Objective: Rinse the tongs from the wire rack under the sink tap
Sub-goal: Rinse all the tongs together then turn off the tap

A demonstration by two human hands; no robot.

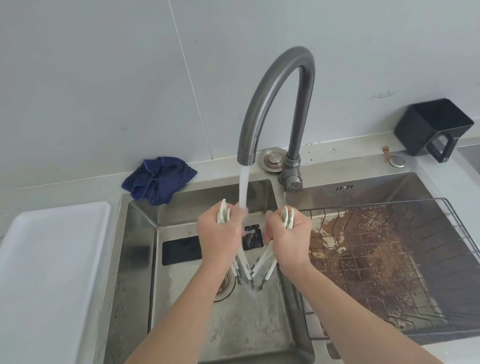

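Note:
Over the left sink basin (139, 251) I hold white tongs (263, 263), their arms spread in a V that meets low near the basin floor. My left hand (219, 238) grips one arm, whose white tip (223, 211) sticks up above my fingers. My right hand (289, 237) grips the other arm, its tip (287, 217) also showing above the fist. The grey gooseneck tap (271, 95) runs, and its water stream (244, 190) falls between my hands, brushing the left one. The wire rack (460, 235) sits in the right basin with nothing in it.
A white tray (37, 292) lies on the counter at the left. A crumpled blue cloth (158, 178) sits behind the left basin. A black square container (434, 128) stands at the back right. The drain (224, 285) is partly hidden behind my left wrist.

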